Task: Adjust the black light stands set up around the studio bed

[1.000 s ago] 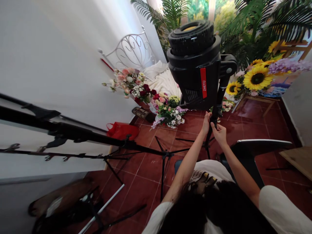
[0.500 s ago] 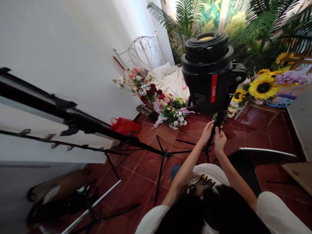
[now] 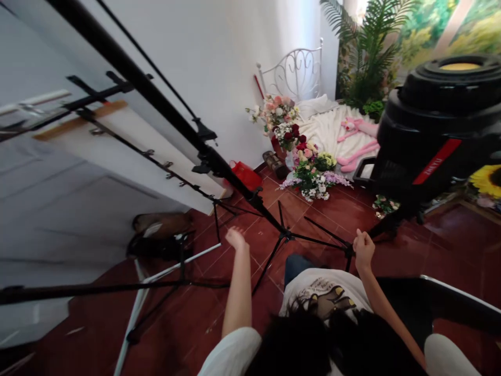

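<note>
My right hand (image 3: 364, 248) is closed around the black pole of the light stand (image 3: 381, 225), low beneath the lamp head. That stand leans, with a large black studio light (image 3: 442, 125) bearing a red label at its top. My left hand (image 3: 236, 238) is off the pole, out over the tiled floor to the left. Its fingers are loosely bent and somewhat blurred, with nothing visible in them. Between my hands stands the tripod base (image 3: 287, 235) of another black stand, whose long pole (image 3: 168, 109) slants up to the upper left.
Flower bouquets (image 3: 309, 167) and a red bag (image 3: 246, 176) lie by the wall. Behind is a bed with a white metal headboard (image 3: 297, 70) and a pink plush toy (image 3: 360, 128). A backdrop rail with clips (image 3: 148, 153) and white tubes (image 3: 183, 266) stand left; a black chair (image 3: 407, 303) stands right.
My left hand has let go of the light stand's pole and swung left. My right hand stays on the pole. The view has turned left, and the lamp now sits farther right and tilted.
</note>
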A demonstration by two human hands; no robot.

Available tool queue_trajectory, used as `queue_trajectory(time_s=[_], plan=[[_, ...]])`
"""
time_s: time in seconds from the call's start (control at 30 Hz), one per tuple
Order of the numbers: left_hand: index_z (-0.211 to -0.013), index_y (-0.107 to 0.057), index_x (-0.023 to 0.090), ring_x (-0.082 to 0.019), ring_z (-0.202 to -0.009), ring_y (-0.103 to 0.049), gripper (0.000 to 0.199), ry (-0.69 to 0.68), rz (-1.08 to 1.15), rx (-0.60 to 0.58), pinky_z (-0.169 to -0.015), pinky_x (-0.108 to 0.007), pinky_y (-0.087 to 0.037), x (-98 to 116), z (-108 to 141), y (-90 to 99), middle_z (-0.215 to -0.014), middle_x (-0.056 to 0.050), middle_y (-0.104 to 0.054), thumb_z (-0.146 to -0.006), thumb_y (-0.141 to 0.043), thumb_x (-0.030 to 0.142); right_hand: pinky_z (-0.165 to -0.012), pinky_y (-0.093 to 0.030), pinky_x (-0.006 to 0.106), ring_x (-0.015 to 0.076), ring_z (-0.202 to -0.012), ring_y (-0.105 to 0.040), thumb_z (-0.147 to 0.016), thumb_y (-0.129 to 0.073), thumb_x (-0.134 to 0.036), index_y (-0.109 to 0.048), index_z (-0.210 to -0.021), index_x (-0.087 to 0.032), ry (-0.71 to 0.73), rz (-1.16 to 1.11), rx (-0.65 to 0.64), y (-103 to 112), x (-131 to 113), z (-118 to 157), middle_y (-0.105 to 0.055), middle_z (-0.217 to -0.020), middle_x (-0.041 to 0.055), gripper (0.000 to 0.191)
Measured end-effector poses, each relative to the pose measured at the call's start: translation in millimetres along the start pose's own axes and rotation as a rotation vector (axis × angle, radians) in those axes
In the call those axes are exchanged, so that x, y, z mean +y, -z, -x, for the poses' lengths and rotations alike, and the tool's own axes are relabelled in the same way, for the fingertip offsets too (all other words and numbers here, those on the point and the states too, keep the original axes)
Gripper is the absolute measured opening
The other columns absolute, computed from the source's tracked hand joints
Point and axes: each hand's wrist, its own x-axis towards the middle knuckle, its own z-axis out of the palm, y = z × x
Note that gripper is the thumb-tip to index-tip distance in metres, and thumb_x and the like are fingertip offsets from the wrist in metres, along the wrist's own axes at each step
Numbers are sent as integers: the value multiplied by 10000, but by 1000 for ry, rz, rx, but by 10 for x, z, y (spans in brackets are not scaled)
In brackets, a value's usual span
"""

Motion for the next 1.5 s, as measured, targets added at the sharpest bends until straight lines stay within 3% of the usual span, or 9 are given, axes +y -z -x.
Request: queue_trajectory(time_s=[0.13,0.3,0.47,0.63,0.8,1.07,1.27,1.4,1.5], plan=[[-913,-513,209,-129,-755,-596,329,-153,149,70,-703,-249,-439,606,-483,114,-846,-5,-608,-932,-451,532,-427,-237,221,63,-465,-246,-772,-760,-681,-301,-591,-254,-13,22,-116,-200,-29,-3,-298,-489,-107,652],[-1047,-619,218,-190,-1058,-691,573,-324,415,-91,-897,-314,-514,1021,-385,-376,-1083,-94,-745,-988,-302,692,-417,-217,225,66,-454,-259,-770,-761,-679,-330,-590,-253,-51,68,-264,-425,-52,76,-316,-485,-101,632],[-875,-686,192,-217,-805,-714,787,-341,447,-476,-705,-297,-517,1012,63,-939,-767,-100,-726,-900,-276,863,-403,-209,224,64,-440,-240,-755,-758,-711,-315,-608,-261,-91,103,-350,-535,26,143,-297,-477,-110,649],[-681,-624,197,-171,-590,-608,783,-338,451,-527,-571,-272,-438,891,182,-1012,-545,-48,-560,-922,-253,843,-402,-231,221,68,-440,-261,-735,-757,-753,-326,-615,-262,-102,152,-399,-565,120,157,-307,-478,-110,665],[-788,-621,200,-137,-617,-576,697,-458,462,-481,-634,-264,-468,787,229,-939,-652,-24,-581,-952,-305,799,-406,-227,241,77,-444,-265,-741,-743,-773,-328,-590,-264,-69,208,-490,-757,128,103,-323,-464,-97,673],[-835,-578,220,-134,-657,-570,631,-621,290,-424,-679,-259,-481,702,234,-947,-720,-10,-587,-926,-394,817,-455,-348,228,97,-493,-385,-742,-785,-707,-450,-650,-248,-45,152,-794,-1782,11,-10,-421,-516,-82,575],[-769,-538,220,-132,-624,-532,634,-642,268,-360,-661,-266,-457,710,279,-961,-693,-1,-558,-938,-379,810,-794,-601,375,233,-1005,-656,-793,-713,-718,-605,-1066,-243,108,73,-894,-2716,-34,-124,-700,-1104,98,557],[-765,-538,221,-146,-649,-548,627,-635,244,-336,-697,-281,-460,724,284,-970,-706,-14,-576,-939,-385,803,-1234,-350,538,293,-1415,-480,-941,-576,-662,-561,-1304,-212,409,77,-906,-3377,-170,-204,-570,-1436,173,578],[-802,-561,223,-172,-706,-594,615,-612,202,-301,-719,-291,-461,737,267,-968,-737,-33,-613,-932,-404,804,-1285,-277,513,277,-1493,-418,-987,-464,-692,-602,-1323,-231,537,76,-995,-3714,-151,-151,-598,-1436,143,587]])
